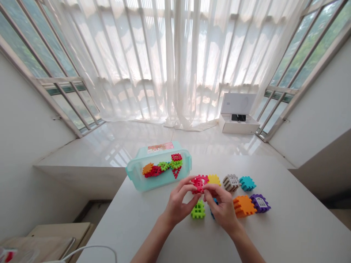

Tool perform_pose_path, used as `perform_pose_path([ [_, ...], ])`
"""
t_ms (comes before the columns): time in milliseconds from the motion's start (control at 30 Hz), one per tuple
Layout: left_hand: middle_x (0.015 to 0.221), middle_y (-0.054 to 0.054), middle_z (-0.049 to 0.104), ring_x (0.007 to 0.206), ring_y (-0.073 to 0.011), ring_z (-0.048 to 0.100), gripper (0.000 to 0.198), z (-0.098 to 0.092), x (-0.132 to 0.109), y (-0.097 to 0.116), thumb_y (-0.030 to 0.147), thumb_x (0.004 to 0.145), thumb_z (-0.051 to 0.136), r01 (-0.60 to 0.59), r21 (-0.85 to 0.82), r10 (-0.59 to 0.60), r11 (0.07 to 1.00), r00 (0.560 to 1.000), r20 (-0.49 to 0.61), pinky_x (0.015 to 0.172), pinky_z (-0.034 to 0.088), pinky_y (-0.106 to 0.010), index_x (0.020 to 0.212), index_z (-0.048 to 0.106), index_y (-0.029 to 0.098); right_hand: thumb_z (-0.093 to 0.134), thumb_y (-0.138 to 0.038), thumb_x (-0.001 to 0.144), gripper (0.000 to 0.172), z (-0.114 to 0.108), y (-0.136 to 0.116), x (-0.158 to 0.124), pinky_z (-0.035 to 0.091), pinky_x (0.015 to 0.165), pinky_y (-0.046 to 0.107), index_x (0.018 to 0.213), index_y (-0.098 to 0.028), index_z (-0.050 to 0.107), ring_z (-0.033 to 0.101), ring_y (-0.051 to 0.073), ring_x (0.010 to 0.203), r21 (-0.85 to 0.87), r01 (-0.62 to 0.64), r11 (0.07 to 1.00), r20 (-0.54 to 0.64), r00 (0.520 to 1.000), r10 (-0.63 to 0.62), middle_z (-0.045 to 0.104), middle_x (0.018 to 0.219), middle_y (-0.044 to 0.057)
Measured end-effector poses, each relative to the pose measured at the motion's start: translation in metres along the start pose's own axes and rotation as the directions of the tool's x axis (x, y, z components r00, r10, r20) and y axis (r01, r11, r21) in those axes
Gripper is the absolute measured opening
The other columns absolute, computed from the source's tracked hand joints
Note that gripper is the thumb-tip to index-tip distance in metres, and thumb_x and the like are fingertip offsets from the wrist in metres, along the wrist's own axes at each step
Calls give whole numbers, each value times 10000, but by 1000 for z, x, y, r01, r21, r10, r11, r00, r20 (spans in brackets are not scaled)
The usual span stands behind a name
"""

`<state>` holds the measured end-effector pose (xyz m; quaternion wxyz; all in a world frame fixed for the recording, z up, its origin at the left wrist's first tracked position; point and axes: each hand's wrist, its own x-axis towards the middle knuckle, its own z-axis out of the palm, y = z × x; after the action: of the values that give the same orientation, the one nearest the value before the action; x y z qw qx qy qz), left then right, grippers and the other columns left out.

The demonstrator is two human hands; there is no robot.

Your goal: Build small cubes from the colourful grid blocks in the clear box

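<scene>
Closest in, the left hand (178,204) and right hand (222,209) curl inward, their fingertips pinching a red interlocking plastic block (199,182) from both sides, centred between them and far of both palms.

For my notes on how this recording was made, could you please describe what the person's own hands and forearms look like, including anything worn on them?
The left hand and right hand are bare, without gloves. The left forearm and right forearm show no sleeves. I can see no watch, ring, bracelet, cable or marking.
</scene>
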<state>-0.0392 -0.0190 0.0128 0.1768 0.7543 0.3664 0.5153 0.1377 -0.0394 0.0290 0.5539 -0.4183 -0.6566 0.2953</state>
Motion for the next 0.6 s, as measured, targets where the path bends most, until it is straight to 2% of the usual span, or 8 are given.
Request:
perform_pose_path([
  [67, 1330, -151, 647, 1035, -237, 710, 93, -1, 2, 1, 289, 898, 666, 59, -58, -58, 997, 998, 22, 910, 591, -399, 950, 646, 215, 584, -235, 944, 110, -1, 1, -1, 566, 605, 231, 969, -210, 688, 645, 136, 624, 3, -9, 1000, 14, 1000, 9, 666, 740, 2],
  [167, 1283, -161, 677, 950, -219, 719, 139, -3, 4, 1, 284, 864, 710, 126, -140, -118, 982, 991, 69, 822, 603, -357, 952, 651, 195, 569, -218, 941, 105, -2, 1, -2, 554, 605, 225, 944, -208, 674, 630, 134, 636, -28, 11, 1000, 42, 999, -10, 655, 760, 4],
  [267, 1245, -155, 694, 902, -197, 711, 229, -6, 8, -1, 285, 818, 761, 155, -226, -130, 962, 984, 120, 760, 601, -322, 999, 669, 179, 559, -215, 939, 111, -2, 2, -3, 552, 623, 225, 914, -200, 666, 647, 146, 688, -81, 36, 996, 50, 998, -32, 675, 796, 23],
  [333, 1223, -146, 703, 949, -208, 704, 265, -7, 10, -4, 274, 799, 780, 157, -258, -127, 953, 983, 132, 769, 592, -317, 1024, 676, 179, 552, -213, 943, 116, -2, 2, -3, 554, 641, 227, 913, -198, 664, 660, 150, 715, -108, 47, 993, 46, 998, -42, 690, 817, 31],
  [467, 1220, -119, 710, 1082, -239, 673, 283, -14, 13, -15, 245, 807, 772, 191, -202, -171, 961, 979, 113, 821, 557, -333, 1071, 676, 209, 544, -213, 962, 151, -2, 2, -3, 539, 601, 221, 1086, -204, 629, 634, 123, 616, -91, 40, 995, 7, 999, -40, 669, 741, -3],
  [600, 1221, -97, 715, 1143, -261, 649, 251, -16, 13, -31, 261, 813, 764, 260, -67, -257, 963, 965, 59, 858, 538, -367, 1048, 682, 228, 528, -214, 980, 192, -7, 3, -3, 518, 562, 219, 1162, -207, 592, 613, 116, 584, -38, 54, 998, -114, 992, -58, 637, 693, -22],
])
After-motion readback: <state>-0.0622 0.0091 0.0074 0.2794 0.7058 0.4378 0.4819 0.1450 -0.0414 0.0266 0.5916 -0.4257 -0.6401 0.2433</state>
